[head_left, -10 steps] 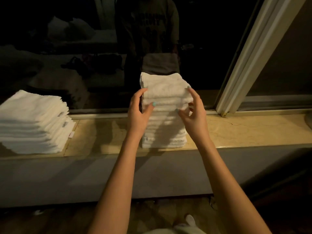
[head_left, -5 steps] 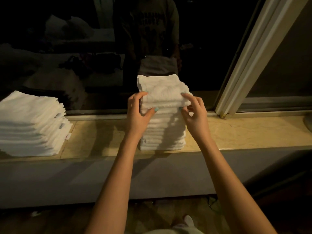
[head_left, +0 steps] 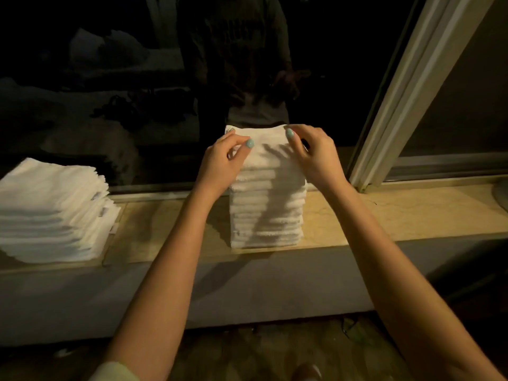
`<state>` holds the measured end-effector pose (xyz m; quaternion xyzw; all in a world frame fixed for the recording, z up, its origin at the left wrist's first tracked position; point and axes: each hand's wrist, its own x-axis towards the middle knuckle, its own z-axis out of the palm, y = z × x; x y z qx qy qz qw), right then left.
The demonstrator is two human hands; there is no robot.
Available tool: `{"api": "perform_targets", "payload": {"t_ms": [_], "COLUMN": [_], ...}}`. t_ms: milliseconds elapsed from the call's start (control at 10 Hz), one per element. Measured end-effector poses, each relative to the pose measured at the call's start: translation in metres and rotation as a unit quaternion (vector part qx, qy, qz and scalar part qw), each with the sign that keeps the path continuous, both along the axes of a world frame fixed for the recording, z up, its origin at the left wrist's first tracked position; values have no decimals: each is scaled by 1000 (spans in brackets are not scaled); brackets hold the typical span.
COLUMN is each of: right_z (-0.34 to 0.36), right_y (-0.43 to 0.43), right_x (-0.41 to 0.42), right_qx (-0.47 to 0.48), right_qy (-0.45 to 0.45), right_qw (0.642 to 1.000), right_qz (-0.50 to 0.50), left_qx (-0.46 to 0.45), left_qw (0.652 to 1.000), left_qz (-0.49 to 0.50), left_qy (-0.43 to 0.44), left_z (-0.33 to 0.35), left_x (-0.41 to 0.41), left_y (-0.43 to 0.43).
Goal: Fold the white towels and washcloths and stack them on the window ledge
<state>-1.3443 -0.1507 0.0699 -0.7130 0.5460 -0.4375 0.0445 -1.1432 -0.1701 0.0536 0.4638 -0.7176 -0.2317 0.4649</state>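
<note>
Left hand (head_left: pixel 224 159): curled, pinching left edge of top washcloth (head_left: pixel 270 145).
Right hand (head_left: pixel 316 158): curled, pinching its right edge.
Washcloth stack (head_left: pixel 268 213): upright, mid window ledge (head_left: pixel 384 215); towel stack (head_left: pixel 49 210) well apart, left.
Change: both hands up from stack's front to top layer's far corners.
Meaning: probably squaring newest washcloth; placement nearly done.

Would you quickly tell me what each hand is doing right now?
Left hand: pinching the left edge of the top folded white terry washcloth on the tall stack.
Right hand: pinching that washcloth's right edge.
</note>
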Motion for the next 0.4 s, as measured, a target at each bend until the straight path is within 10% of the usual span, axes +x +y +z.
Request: {"api": "perform_targets", "payload": {"t_ms": [400], "right_z": [-2], "right_y": [-43], "right_x": [0], "right_qx": [194], "right_qy": [166], "right_qw": [965], "right_qz": [59], "left_qx": [116], "left_qw": [970], "left_qz": [14], "left_qy": [-215], "left_z": [25], "left_x": [-23], "left_y": [-6]}}
